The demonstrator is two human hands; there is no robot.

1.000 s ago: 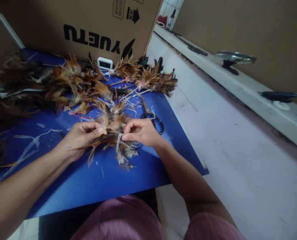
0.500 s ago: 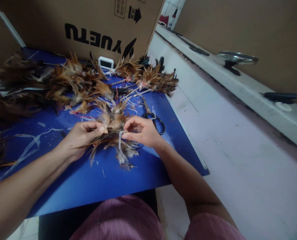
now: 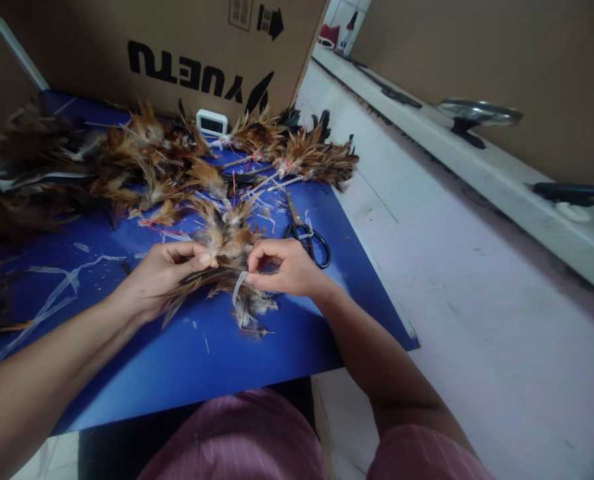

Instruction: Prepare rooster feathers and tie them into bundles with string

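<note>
In the head view, we judged that handling the narrow translucent plastic strip (image 3: 237, 289) well called for light, even tension from our right hand (image 3: 287, 268), its thumb and forefinger pinched on one end, and a steady grip from our left hand (image 3: 177, 272), its thumb and forefinger closed on the fluffy brown-and-grey feather bunch (image 3: 229, 241). The bunch lay between our hands over the flat blue table (image 3: 257, 363), touching the left fingertips, while the strip hung from the right fingertips across its lower, greyer feathers.
</note>
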